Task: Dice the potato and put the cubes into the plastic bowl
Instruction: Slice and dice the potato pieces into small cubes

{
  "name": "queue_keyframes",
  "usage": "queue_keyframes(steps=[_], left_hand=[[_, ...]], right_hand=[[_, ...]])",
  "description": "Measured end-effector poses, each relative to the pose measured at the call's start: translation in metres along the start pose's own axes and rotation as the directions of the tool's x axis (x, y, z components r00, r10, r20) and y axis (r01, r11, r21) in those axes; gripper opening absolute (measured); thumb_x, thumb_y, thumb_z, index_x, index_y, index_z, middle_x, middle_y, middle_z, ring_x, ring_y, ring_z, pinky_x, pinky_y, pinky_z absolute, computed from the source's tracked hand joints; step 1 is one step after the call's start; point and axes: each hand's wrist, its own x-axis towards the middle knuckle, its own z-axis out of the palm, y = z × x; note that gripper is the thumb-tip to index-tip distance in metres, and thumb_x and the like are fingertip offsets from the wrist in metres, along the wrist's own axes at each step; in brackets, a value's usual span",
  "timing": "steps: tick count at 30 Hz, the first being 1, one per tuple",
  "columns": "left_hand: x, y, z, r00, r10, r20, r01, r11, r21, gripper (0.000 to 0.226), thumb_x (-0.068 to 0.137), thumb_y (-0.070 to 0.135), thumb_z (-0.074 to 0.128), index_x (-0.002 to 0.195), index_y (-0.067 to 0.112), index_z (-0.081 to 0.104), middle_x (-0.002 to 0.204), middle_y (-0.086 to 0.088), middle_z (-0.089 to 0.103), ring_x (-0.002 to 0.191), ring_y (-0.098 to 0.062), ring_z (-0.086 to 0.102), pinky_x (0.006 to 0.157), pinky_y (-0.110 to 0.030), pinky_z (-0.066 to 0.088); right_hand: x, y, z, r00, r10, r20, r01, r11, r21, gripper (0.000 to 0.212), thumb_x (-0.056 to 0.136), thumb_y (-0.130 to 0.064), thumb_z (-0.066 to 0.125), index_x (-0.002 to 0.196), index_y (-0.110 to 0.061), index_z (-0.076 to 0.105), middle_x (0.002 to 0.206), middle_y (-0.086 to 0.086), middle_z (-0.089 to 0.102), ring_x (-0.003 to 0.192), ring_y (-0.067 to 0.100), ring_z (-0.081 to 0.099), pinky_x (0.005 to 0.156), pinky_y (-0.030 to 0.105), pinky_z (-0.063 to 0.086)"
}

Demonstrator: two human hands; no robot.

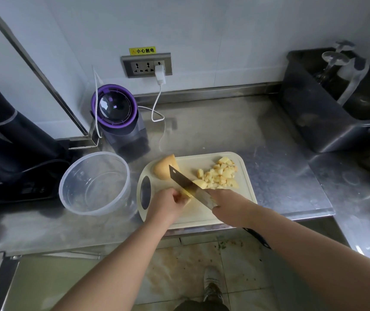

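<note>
head view: at the front of the cutting board (202, 217) my left hand (168, 204) pinched a potato piece (185, 194); my right hand (226, 205) gripped the knife (188, 186), blade slanting across it beside those fingers. plastic bowl (94, 182) sat left of the board.

Potato half (165, 168): tan, rounded, at the far left corner of the cutting board (193, 217). Potato cubes (221, 175): pale yellow, heaped toward the far right corner. I see a yellow potato piece (185, 195) mid-board, pinched by my left hand (168, 204), the knife (190, 187) lying across it. Plastic bowl (103, 209): clear, upright on the counter, just beside the board's left edge.
</note>
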Motion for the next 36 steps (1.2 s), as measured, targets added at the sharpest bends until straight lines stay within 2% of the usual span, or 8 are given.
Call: queue_keyframes(steps=[1,4,7,13,16,19,32,36], left_hand=[[0.000,0.000,0.000,1.000,-0.001,0.002,0.001,1.000,-0.001,0.032,0.092,0.037,0.061,0.111,0.012,0.065,0.103,0.000,0.069,0.100,-0.019,0.062,0.081,-0.023,0.041],[0.001,-0.001,0.001,1.000,-0.003,0.000,0.003,1.000,0.002,0.031,0.092,0.035,0.061,0.114,0.014,0.065,0.108,0.000,0.068,0.102,-0.019,0.061,0.083,-0.025,0.044],[0.001,-0.001,0.002,1.000,-0.018,-0.012,0.018,1.000,0.004,0.031,0.091,0.036,0.061,0.114,0.014,0.065,0.110,-0.001,0.068,0.104,-0.020,0.061,0.086,-0.026,0.044],[0.003,-0.007,0.004,0.999,-0.035,0.008,0.035,0.999,-0.016,0.035,0.092,0.036,0.060,0.120,0.015,0.065,0.116,0.000,0.067,0.110,-0.019,0.060,0.087,-0.022,0.041],[0.002,-0.009,0.005,0.999,-0.051,0.002,0.051,0.998,-0.044,0.033,0.092,0.037,0.061,0.115,0.015,0.067,0.111,0.001,0.069,0.107,-0.019,0.061,0.086,-0.024,0.043],[0.002,-0.008,0.006,0.998,-0.056,-0.003,0.056,0.998,-0.036,0.030,0.092,0.037,0.060,0.112,0.015,0.068,0.107,0.000,0.070,0.105,-0.021,0.061,0.082,-0.021,0.039],[0.002,-0.008,0.010,0.998,-0.048,-0.050,0.047,0.999,-0.010,0.029,0.091,0.034,0.063,0.108,0.011,0.069,0.104,-0.003,0.071,0.101,-0.022,0.064,0.087,-0.029,0.050],[0.002,-0.009,0.010,0.998,-0.033,-0.051,0.033,0.999,-0.005,0.029,0.090,0.035,0.063,0.105,0.011,0.069,0.101,-0.003,0.072,0.097,-0.021,0.065,0.087,-0.032,0.051]], right_hand=[[-0.003,0.001,-0.001,1.000,-0.002,-0.022,0.002,1.000,0.000,0.059,0.094,-0.007,0.041,0.150,-0.024,0.031,0.111,0.002,0.057,0.090,0.014,0.053,0.077,0.023,0.047],[-0.009,0.002,-0.004,0.996,-0.016,-0.089,0.015,1.000,-0.019,0.056,0.093,-0.005,0.039,0.146,-0.023,0.033,0.088,-0.003,0.052,0.071,0.009,0.050,0.058,0.018,0.040],[-0.014,0.001,-0.005,0.990,-0.025,-0.136,0.018,0.998,-0.052,0.057,0.094,-0.004,0.037,0.147,-0.025,0.030,0.088,0.002,0.055,0.065,0.012,0.052,0.052,0.021,0.041],[-0.028,-0.007,0.001,0.990,-0.045,-0.132,0.024,0.988,-0.154,0.052,0.097,-0.008,0.038,0.145,-0.024,0.028,0.093,0.008,0.059,0.070,0.020,0.058,0.057,0.031,0.048],[-0.032,-0.010,0.007,0.994,-0.024,-0.108,0.002,0.979,-0.205,0.049,0.097,-0.007,0.039,0.143,-0.022,0.029,0.092,0.008,0.059,0.072,0.022,0.061,0.061,0.034,0.052],[-0.034,-0.013,0.009,0.996,-0.016,-0.092,-0.006,0.973,-0.232,0.050,0.097,-0.006,0.040,0.143,-0.022,0.028,0.099,0.009,0.062,0.076,0.022,0.064,0.067,0.035,0.056],[-0.036,-0.017,0.014,0.998,-0.022,-0.063,0.000,0.945,-0.327,0.057,0.092,0.002,0.045,0.142,-0.019,0.028,0.099,0.008,0.062,0.076,0.022,0.064,0.067,0.035,0.056],[-0.030,-0.017,0.015,0.999,-0.029,-0.046,0.010,0.928,-0.373,0.061,0.088,0.007,0.045,0.141,-0.018,0.027,0.087,0.004,0.054,0.068,0.020,0.054,0.060,0.032,0.047]])
